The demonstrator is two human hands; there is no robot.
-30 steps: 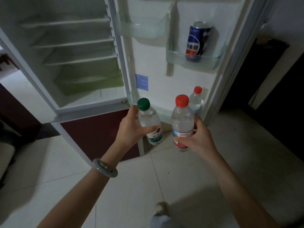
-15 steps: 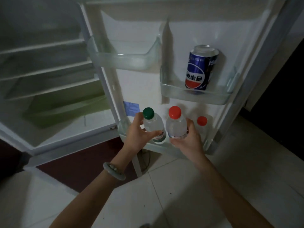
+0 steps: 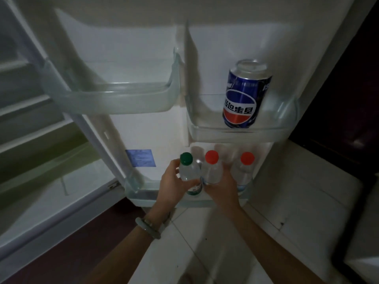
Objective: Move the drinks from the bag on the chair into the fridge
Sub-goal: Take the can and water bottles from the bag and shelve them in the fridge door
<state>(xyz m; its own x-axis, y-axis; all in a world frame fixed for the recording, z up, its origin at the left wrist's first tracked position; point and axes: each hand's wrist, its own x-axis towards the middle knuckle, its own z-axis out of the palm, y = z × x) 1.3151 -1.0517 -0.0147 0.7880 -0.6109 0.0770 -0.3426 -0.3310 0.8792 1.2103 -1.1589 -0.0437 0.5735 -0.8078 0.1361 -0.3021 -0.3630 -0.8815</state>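
Nearest: both forearms reaching in over the tiled floor (image 3: 205, 242), grey-green bangle (image 3: 148, 227) on left wrist. Left hand (image 3: 174, 187) wrapped round green-capped bottle (image 3: 189, 173), thumb across the front, fingers curled behind. Right hand (image 3: 222, 189) gripping red-capped bottle (image 3: 211, 171) from the right side, fingers curled round it, tips hidden behind. Both bottles upright, touching side by side, lower ends down in the bottom door shelf (image 3: 143, 193); bases seated or not, cannot tell. Just right of them: second red-capped bottle (image 3: 244, 171), upright in same shelf, not held. Blue sticker (image 3: 141, 158) on door panel to the left. Above: cola can (image 3: 244, 95) standing in right middle door shelf (image 3: 235, 136). Left door shelf (image 3: 110, 99) beside that one. Far left: fridge interior racks (image 3: 30, 111), dim.
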